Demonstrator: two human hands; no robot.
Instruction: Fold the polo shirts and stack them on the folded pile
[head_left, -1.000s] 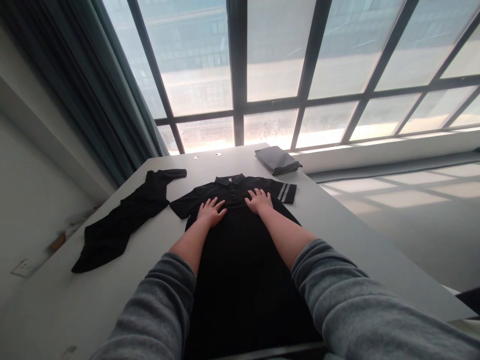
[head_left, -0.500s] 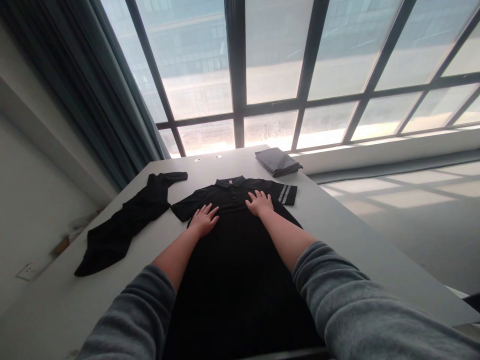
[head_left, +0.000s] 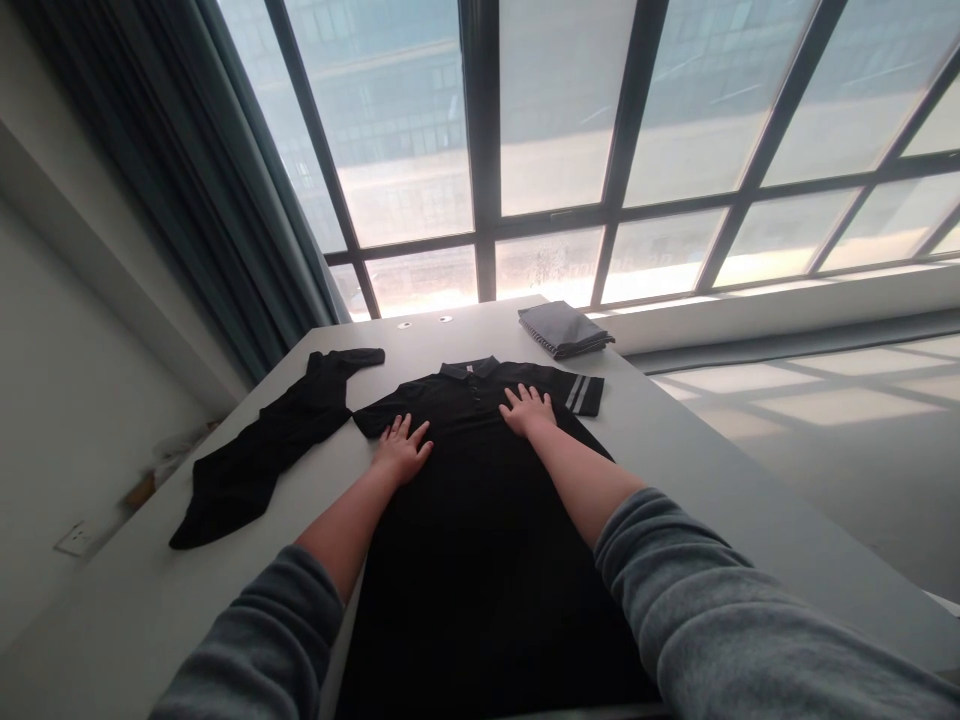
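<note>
Head view showed left hand [head_left: 403, 452] and right hand [head_left: 529, 411] spread flat, gripping nothing, apparently smoothing the polo shirt [head_left: 480, 560]; any fold next needed a sleeve pinched.

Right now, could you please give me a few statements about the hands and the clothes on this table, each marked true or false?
1. The left hand and the right hand both rest open on the black polo shirt. True.
2. The black polo shirt is folded in half. False: it lies spread out flat on the table.
3. A second black garment lies on the table to the left of the polo shirt. True.
4. The left hand holds the second black garment. False: it rests on the polo shirt, apart from that garment.
5. A folded grey cloth sits at the table's far edge, touched by neither hand. True.
</note>
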